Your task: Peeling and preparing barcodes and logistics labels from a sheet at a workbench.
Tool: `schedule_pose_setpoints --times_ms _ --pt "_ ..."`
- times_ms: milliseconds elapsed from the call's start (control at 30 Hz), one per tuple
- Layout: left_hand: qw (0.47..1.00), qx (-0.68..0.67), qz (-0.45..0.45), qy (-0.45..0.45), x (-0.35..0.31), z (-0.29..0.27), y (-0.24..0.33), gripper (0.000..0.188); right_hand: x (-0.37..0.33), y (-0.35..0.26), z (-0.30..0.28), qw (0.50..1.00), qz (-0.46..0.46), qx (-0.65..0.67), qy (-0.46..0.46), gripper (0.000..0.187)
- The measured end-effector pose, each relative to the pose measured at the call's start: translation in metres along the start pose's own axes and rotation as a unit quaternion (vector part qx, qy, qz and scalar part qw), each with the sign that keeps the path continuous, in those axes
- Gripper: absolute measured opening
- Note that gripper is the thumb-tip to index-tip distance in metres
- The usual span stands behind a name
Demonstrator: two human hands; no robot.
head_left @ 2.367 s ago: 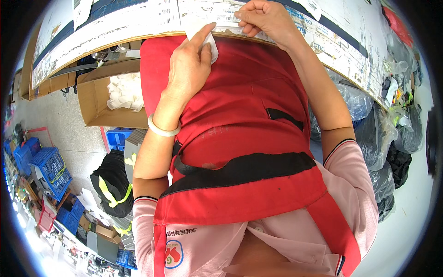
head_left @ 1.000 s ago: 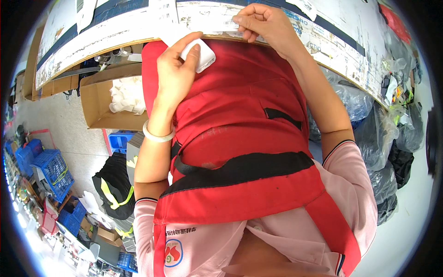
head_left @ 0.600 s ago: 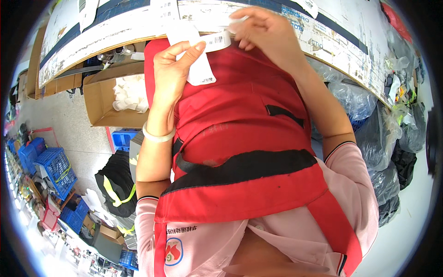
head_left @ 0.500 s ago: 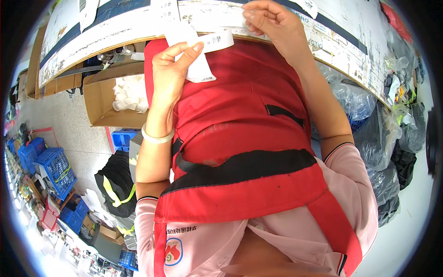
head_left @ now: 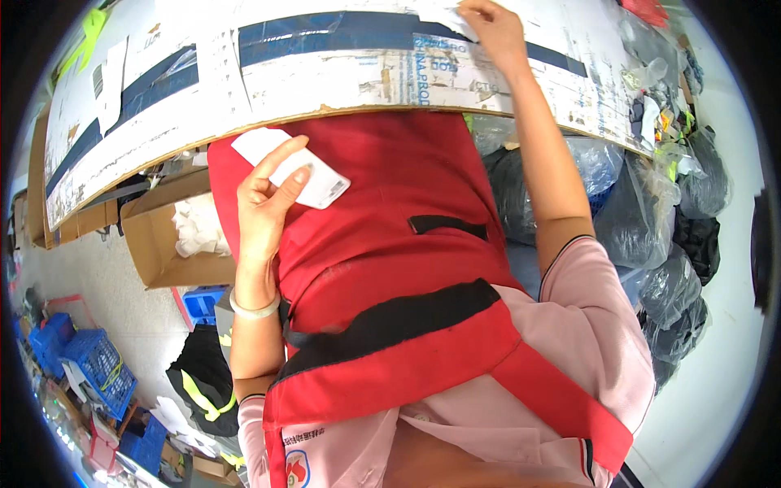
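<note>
In my left hand [head_left: 267, 199] are white labels [head_left: 281, 167] with small dark print, pinched between thumb and fingers above the red apron [head_left: 366, 191] on my lap. The pieces overlap, so I cannot tell how many there are. My right hand [head_left: 498, 34] reaches over the far part of the worktop, its fingers bent together at the top of the picture. Beside its fingertips lies a white paper strip [head_left: 446, 16]. Whether those fingers grip the strip is unclear.
The worktop [head_left: 366, 77] is covered in worn white cardboard, with another printed strip [head_left: 110, 85] at its left. Below its left edge stands an open carton [head_left: 154, 248] of white scraps [head_left: 198, 228]. Stuffed plastic bags [head_left: 639, 215] crowd the right; blue crates [head_left: 102, 366] stand lower left.
My left hand has drawn the white labels down and left, clear of the worktop edge. My right hand has moved away from them, farther over the worktop. The whole view has shifted.
</note>
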State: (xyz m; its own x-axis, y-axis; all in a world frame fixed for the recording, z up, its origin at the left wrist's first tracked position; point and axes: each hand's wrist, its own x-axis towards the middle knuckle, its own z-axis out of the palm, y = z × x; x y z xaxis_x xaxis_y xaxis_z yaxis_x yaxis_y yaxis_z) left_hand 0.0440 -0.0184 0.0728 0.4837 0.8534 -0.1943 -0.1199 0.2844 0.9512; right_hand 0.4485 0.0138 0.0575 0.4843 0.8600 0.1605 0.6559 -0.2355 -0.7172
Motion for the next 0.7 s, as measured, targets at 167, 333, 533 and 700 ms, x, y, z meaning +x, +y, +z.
schedule_pose_setpoints --times_ms 167,333,533,700 --pt "0.997 0.036 -0.025 0.071 -0.017 -0.013 -0.019 0.036 -0.067 -0.095 0.033 0.995 -0.061 0.022 -0.077 0.021" --pt "0.996 0.009 -0.008 0.088 -0.011 -0.011 -0.021 0.025 -0.14 -0.135 0.079 0.835 -0.085 0.162 -0.519 0.018" --pt "0.993 -0.108 -0.038 0.009 -0.017 -0.028 -0.026 0.024 -0.154 -0.139 0.098 0.835 0.066 0.3 -0.457 0.021" --pt "0.997 -0.025 -0.043 0.063 -0.02 -0.026 -0.031 0.012 -0.163 -0.146 0.104 0.849 0.076 0.327 -0.408 0.015"
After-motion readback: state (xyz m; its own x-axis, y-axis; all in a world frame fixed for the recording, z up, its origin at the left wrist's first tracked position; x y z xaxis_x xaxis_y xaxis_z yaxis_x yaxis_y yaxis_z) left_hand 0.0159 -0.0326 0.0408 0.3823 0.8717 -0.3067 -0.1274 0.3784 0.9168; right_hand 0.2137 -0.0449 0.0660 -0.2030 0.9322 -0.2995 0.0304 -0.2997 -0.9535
